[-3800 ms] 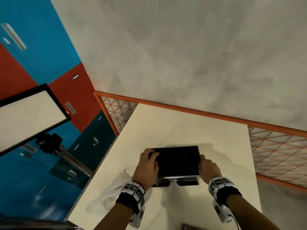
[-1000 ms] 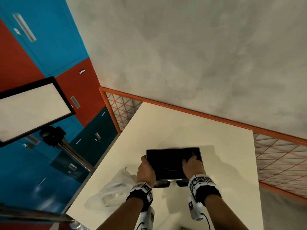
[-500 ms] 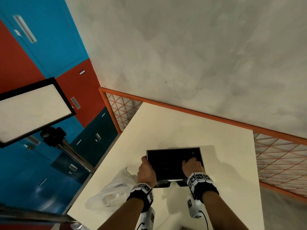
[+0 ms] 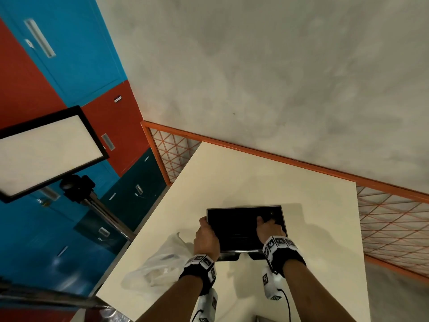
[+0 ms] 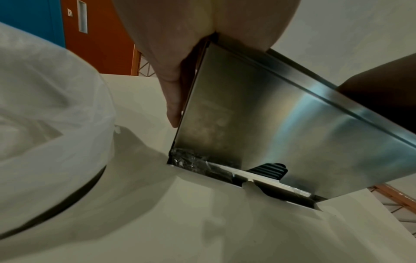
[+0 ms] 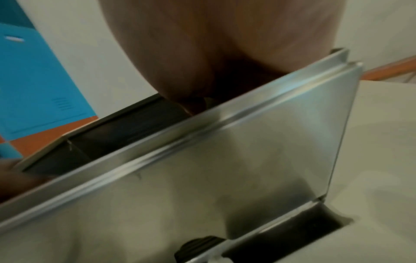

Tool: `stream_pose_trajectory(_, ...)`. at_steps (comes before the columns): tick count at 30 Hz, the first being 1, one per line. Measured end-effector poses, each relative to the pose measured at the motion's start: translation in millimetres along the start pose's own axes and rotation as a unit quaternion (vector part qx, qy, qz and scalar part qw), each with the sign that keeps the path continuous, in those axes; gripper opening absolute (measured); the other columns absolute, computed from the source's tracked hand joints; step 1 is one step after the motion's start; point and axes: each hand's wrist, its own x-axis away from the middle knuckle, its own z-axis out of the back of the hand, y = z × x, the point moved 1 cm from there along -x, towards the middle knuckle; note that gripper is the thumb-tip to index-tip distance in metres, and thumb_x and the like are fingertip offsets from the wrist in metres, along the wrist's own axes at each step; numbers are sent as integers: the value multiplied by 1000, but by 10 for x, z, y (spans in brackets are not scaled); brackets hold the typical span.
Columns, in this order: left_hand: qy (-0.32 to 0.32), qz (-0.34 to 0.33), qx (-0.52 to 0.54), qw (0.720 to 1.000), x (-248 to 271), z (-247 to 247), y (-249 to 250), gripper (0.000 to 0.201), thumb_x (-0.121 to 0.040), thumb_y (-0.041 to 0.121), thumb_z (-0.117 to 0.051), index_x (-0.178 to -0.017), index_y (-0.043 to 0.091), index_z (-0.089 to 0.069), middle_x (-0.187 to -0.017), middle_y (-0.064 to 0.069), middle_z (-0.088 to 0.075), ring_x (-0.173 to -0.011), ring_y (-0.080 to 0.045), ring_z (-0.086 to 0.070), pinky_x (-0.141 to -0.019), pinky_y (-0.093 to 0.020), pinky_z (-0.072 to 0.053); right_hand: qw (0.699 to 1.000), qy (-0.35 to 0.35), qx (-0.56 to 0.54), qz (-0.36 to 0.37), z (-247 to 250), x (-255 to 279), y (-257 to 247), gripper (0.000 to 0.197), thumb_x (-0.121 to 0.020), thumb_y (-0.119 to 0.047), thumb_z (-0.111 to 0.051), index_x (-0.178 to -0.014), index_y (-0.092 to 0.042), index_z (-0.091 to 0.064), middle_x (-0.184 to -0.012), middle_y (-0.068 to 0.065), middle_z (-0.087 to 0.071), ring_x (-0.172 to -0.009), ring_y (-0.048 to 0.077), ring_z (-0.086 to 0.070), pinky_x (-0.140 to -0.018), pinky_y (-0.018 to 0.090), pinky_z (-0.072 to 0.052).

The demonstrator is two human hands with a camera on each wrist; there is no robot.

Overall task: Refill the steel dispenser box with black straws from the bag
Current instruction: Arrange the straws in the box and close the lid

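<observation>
The steel dispenser box (image 4: 234,228) stands on the cream table (image 4: 243,177), its top open and dark inside with black straws. My left hand (image 4: 205,233) grips the box's left side; in the left wrist view its fingers (image 5: 173,92) lie along the steel wall (image 5: 281,124). My right hand (image 4: 269,228) reaches down into the box's right half, thumb sticking up, with the fingers hidden inside. The right wrist view shows the palm (image 6: 213,53) over the rim and the dark interior (image 6: 126,124). The crumpled clear plastic bag (image 4: 160,263) lies left of the box.
A lit light panel (image 4: 46,149) on a stand rises left of the table. An orange mesh railing (image 4: 394,224) runs behind and to the right. At the box's foot a black knob (image 5: 270,169) sits over the dispensing slot.
Since 3.8 s ago my right hand has left the box's outer right side and gone into the open top. Over the last second both hands have stayed nearly still.
</observation>
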Motion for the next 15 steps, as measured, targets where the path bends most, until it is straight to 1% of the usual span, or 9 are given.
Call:
stream_pose_trajectory(4, 4, -10, 0, 1000, 23, 1, 19, 26, -102, 22, -36, -127, 15, -39, -113, -18, -68, -97, -41, -67, -83, -45, -52, 1000, -1, -5, 0, -6, -58, 34, 65, -100, -54, -30, -140, -3, -37, -134, 25, -52, -119, 40, -54, -91, 39, -44)
stream_pose_trajectory(7, 5, -14, -7, 1000, 27, 12, 25, 26, -103, 21, -37, -127, 13, -40, -112, -19, -68, -97, -41, -67, -84, -46, -53, 1000, -1, -3, 1, -43, -71, 37, 67, -100, -56, -29, -141, -4, -36, -132, 25, -53, -116, 40, -56, -85, 38, -43)
stream_pose_trajectory(9, 4, -20, -7, 1000, 29, 10, 26, 26, -102, 20, -38, -126, 12, -40, -112, -19, -68, -97, -42, -67, -83, -47, -53, 1000, -1, -7, 0, -37, -89, 29, 71, -99, -58, -26, -144, -4, -32, -135, 26, -50, -120, 41, -53, -90, 39, -44)
stream_pose_trajectory(12, 4, -13, -3, 1000, 13, 7, 17, 23, -101, 21, -38, -124, 14, -40, -111, -18, -69, -96, -41, -67, -84, -48, -53, 1000, -8, -21, -7, -24, -133, 26, 74, -99, -60, -22, -150, -6, -24, -143, 27, -42, -129, 42, -45, -102, 43, -39)
stream_pose_trajectory(15, 3, -8, -1, 1000, 2, 1, 18, 23, -102, 21, -38, -124, 15, -41, -112, -19, -68, -97, -41, -67, -85, -48, -53, 999, -14, -43, -1, -23, -163, 34, 73, -99, -60, -22, -153, -11, -18, -146, 27, -40, -131, 43, -43, -104, 45, -37)
